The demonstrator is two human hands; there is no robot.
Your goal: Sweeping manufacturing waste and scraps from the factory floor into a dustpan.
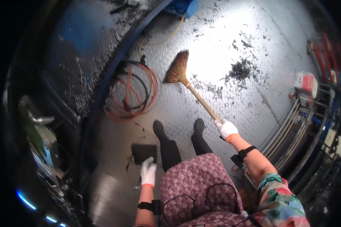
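Note:
My right hand (227, 129), in a white glove with an orange cuff, is closed around the upper end of a broom's wooden handle. The broom (178, 68) slants away to the upper left, its fan of brown bristles on the metal floor. Beyond it to the right lies a heap of dark scraps (241, 70), with loose bits scattered around. My left hand (148, 172), gloved the same way, hangs low with its fingers partly apart. It overlaps the near edge of a flat black square piece (144, 152); whether they touch, I cannot tell.
Coiled orange and black hoses (149, 90) lie on the floor at left, beside a blue-edged machine bed (102, 72) strewn with dark shavings. Metal racks (291, 140) line the right side, with a red-and-white container (306, 84) there. My feet stand on patterned plate flooring (174, 113).

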